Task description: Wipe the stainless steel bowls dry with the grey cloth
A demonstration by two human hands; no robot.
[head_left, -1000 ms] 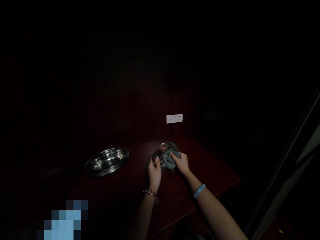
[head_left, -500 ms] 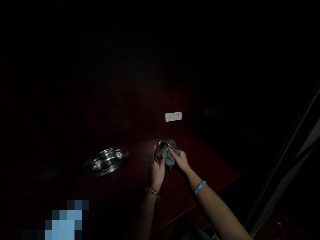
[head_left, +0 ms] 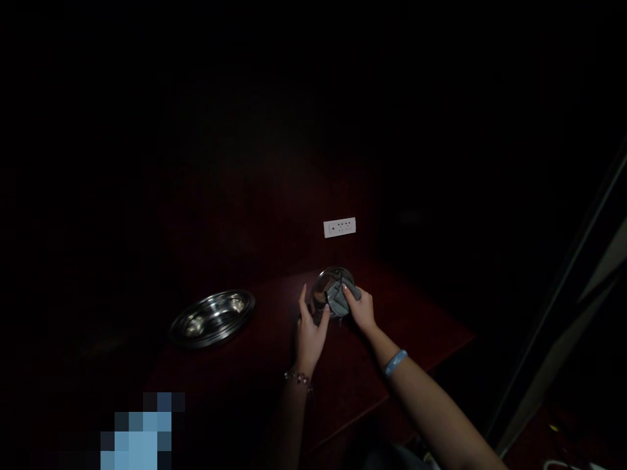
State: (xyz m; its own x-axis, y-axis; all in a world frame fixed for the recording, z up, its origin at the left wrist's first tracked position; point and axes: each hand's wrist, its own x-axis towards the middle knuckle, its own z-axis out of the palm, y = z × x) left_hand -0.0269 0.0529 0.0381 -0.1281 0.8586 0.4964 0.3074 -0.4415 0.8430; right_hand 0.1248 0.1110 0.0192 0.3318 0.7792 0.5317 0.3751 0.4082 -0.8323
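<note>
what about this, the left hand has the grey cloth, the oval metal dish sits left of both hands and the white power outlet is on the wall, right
Not quite: the head view shows the grey cloth in the right hand, not the left. The oval metal dish and white power outlet are as you say.

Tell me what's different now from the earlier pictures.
The shiny round metal piece has shifted slightly right and away; the left hand has its thumb and forefinger spread wider. The right hand still holds the grey cloth against it; the oval metal dish stayed put.
</note>
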